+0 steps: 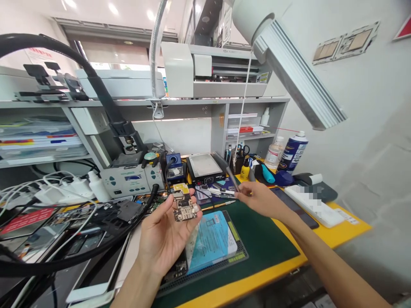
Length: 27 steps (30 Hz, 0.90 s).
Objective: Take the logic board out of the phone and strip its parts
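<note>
My left hand (pixel 167 231), palm up, pinches a small phone circuit board (pixel 184 207) by its edges between thumb and fingers. The board has gold and dark patches, with a yellow piece at its top. To the right, my right hand (pixel 257 199) is closed on a slim grey tool (pixel 233 179), seemingly tweezers, tilted upward; its exact kind is unclear. Below the hands, a blue-and-white packet (pixel 213 241) rests on a dark work mat (pixel 240 252). Pens and a thin brush (pixel 220 205) lie between the hands, farther back.
A grey soldering station (pixel 128 179) and a flat heating plate (pixel 204 167) stand behind. Phone parts and cables crowd the left side. At right are a spray can (pixel 292 152), a clear bottle (pixel 274 153) and a dark phone (pixel 297 207). A lamp (pixel 298 77) hangs above.
</note>
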### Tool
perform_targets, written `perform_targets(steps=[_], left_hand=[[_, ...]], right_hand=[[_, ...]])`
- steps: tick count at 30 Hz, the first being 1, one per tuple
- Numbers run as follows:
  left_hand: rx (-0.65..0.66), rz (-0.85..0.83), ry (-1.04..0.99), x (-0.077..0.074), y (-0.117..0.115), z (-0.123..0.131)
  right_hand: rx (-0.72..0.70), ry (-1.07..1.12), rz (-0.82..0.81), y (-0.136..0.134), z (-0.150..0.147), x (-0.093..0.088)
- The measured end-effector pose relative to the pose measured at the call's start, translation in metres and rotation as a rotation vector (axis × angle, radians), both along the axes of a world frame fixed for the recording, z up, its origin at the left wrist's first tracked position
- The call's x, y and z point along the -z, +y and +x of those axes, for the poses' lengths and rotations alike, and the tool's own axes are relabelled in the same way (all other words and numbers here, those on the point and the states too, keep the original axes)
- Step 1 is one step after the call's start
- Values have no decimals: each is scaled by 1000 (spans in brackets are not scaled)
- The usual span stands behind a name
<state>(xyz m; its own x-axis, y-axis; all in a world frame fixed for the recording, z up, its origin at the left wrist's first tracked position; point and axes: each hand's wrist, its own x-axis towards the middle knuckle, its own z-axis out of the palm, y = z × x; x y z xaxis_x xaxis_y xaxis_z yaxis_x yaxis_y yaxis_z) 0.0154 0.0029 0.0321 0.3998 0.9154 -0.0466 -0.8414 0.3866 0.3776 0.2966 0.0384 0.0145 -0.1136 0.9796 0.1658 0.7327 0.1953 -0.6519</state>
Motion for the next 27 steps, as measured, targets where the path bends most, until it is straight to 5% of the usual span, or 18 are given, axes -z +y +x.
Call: perform_targets(steps=[7,13,22,27], left_hand=[[9,21,-14,0,1,0],[-14,-6,16,-1,-2,2],[-15,-58,21,-2,-2,4],[-22,-74,22,-2,-2,4]], right_hand=[[17,196,-124,21,-16,31],[-13,257,-105,6,-7,37],[210,80,-178,-9,18,42],[199,-93,-156,-6,16,38]])
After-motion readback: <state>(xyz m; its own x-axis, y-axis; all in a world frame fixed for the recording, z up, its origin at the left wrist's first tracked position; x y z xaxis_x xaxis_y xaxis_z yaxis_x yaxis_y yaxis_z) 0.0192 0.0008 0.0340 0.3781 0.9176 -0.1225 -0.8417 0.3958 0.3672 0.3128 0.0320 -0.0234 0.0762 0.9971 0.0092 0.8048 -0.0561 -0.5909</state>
